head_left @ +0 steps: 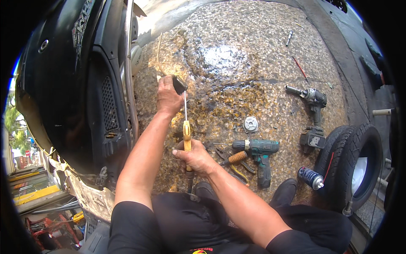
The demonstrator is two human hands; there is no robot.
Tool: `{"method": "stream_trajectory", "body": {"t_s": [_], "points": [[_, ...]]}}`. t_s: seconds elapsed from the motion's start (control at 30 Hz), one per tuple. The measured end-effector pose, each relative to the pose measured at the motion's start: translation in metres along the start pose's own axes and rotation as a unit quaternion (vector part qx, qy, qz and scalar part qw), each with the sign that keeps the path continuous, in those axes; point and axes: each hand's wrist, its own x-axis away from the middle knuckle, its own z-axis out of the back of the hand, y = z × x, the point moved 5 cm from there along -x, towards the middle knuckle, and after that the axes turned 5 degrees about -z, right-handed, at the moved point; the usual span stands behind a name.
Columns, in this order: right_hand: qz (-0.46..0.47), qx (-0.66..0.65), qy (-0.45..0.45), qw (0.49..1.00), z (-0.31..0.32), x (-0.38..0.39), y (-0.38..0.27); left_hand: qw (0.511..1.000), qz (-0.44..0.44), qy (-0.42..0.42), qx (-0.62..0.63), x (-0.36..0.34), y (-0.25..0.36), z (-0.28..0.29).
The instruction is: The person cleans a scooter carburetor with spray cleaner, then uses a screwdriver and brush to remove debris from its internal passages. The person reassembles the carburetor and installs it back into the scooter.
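Note:
My left hand (169, 98) is closed around a small dark part (180, 86), whose exact kind I cannot make out. A thin, pale curved tube (159, 55) runs up and away beyond that hand; whether it joins the part is unclear. In my right hand (196, 157) is an air blow gun (186, 132) with a yellowish body, gripped by its handle. Its slim metal nozzle points away from me, the tip at the dark part. A dark hose leads down from the handle between my legs.
A black scooter body (63, 84) stands close on the left. The speckled floor is wet ahead. To the right lie a cordless drill (262, 148), pliers (226, 156), a round metal part (251, 124), an impact wrench (315, 99), a spray can (311, 178) and tyres (366, 161).

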Motion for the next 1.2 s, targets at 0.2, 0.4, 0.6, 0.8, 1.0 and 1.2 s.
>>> {"method": "stream_trajectory", "body": {"t_s": [0.2,0.4,0.6,0.8,1.0,1.2], "points": [[-0.032,0.003,0.004,0.999,-0.003,0.001,-0.004,0.997,-0.063,-0.038,-0.027,0.009,0.007,0.003],[0.015,0.009,-0.04,0.999,-0.005,0.003,0.003,0.99,-0.109,-0.059,-0.07,0.016,0.008,-0.001],[-0.013,-0.008,-0.031,0.999,0.0,0.005,0.022,0.99,-0.095,-0.078,-0.07,0.029,0.001,-0.002],[-0.033,0.022,-0.023,0.999,0.004,0.006,0.037,0.99,-0.095,-0.089,-0.059,0.036,0.002,0.0],[-0.089,-0.095,0.018,0.991,0.016,0.045,0.1,0.978,0.019,-0.172,-0.116,0.036,-0.001,-0.003],[-0.131,-0.159,0.023,0.978,0.03,0.053,0.14,0.92,0.123,-0.303,-0.217,0.058,-0.014,-0.013]]}}
